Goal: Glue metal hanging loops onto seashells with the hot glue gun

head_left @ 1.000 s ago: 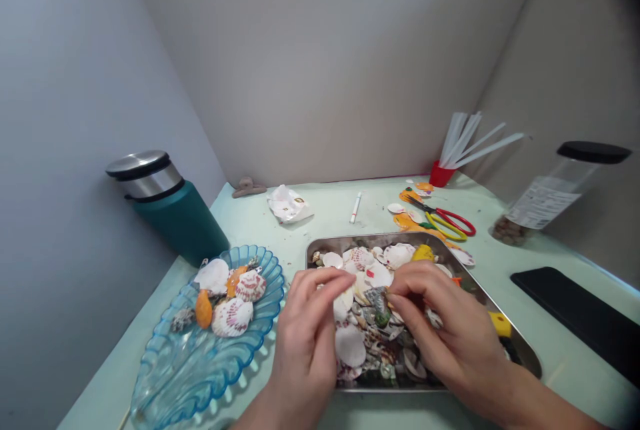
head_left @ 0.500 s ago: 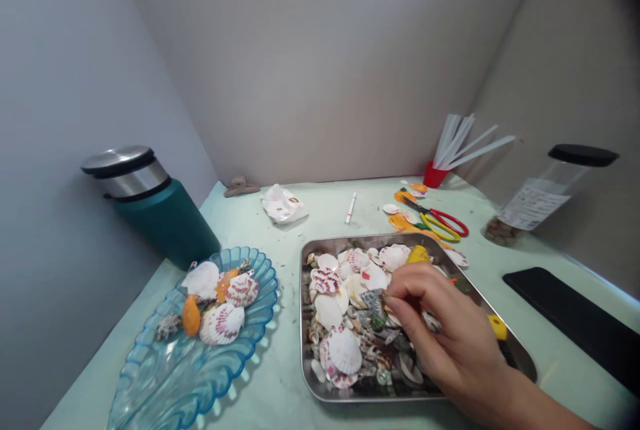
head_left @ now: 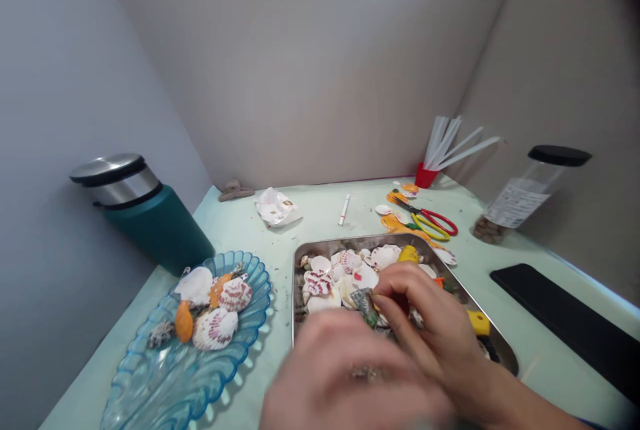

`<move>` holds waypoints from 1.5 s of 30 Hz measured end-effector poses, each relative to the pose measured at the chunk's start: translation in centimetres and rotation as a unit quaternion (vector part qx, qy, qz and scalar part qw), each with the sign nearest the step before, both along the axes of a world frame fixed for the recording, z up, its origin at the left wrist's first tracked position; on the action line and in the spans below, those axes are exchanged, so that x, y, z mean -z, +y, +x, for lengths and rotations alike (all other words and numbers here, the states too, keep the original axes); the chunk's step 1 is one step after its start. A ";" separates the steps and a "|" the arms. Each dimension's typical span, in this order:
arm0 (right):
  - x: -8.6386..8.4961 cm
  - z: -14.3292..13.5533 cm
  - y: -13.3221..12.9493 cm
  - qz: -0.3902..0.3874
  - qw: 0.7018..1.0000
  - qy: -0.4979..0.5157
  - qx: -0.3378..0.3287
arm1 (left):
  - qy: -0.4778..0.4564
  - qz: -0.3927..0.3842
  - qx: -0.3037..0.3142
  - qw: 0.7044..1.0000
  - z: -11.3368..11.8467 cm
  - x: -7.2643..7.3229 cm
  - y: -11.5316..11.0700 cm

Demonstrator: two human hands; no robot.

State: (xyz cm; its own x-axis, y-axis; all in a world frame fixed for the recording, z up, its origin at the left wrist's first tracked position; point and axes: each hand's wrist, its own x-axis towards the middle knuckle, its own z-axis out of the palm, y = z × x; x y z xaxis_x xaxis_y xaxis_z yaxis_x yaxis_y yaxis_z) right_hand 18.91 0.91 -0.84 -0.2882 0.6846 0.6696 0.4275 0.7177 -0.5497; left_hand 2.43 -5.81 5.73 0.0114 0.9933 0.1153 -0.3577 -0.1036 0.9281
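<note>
My right hand (head_left: 430,317) is over the metal tray (head_left: 295,283), thumb and forefinger pinched on a small grey shell (head_left: 361,298). My left hand (head_left: 345,370) is in front of it at the bottom, smeared by motion, covering the near part of the tray; its fingers cannot be made out. White and purple-striped shells (head_left: 319,282) fill the visible part of the tray, with a yellow piece (head_left: 409,254) at its back. To the left, a blue scalloped dish (head_left: 200,377) holds several shells, among them an orange one (head_left: 183,321).
A teal bottle (head_left: 160,223) stands at the left. Behind the tray lie a crumpled wrapper (head_left: 276,207), a white marker (head_left: 344,210) and red-and-yellow scissors (head_left: 430,220). A red cup (head_left: 426,176) holds white strips. At the right are a clear jar (head_left: 520,200) and a black flat object (head_left: 560,317).
My left hand has come into view from the bottom, over the near part of the tray. My right hand keeps its pinch on the grey shell. The whole view has shifted slightly.
</note>
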 end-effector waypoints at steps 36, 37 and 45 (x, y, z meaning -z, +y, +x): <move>0.4 1.5 -0.2 -0.025 0.999 -0.036 0.009 | 0.762 0.088 -0.001 0.642 -3.5 8.1 4.0; 0.4 1.6 -0.2 -0.027 0.999 -0.035 0.008 | 0.768 0.093 -0.009 0.634 -3.3 8.5 4.0; 0.7 1.2 -0.2 -0.046 0.999 -0.023 0.000 | 0.734 0.175 -0.036 0.655 -3.3 11.1 4.6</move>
State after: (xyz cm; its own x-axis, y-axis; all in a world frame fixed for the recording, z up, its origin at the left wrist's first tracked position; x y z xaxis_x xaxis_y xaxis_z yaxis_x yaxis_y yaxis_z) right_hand 20.14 0.67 -1.49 -0.3181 0.7427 0.5893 0.4539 0.6650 -0.5931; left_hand -0.86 -1.19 -5.33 0.3197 0.9129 0.2538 0.9116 -0.3694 0.1802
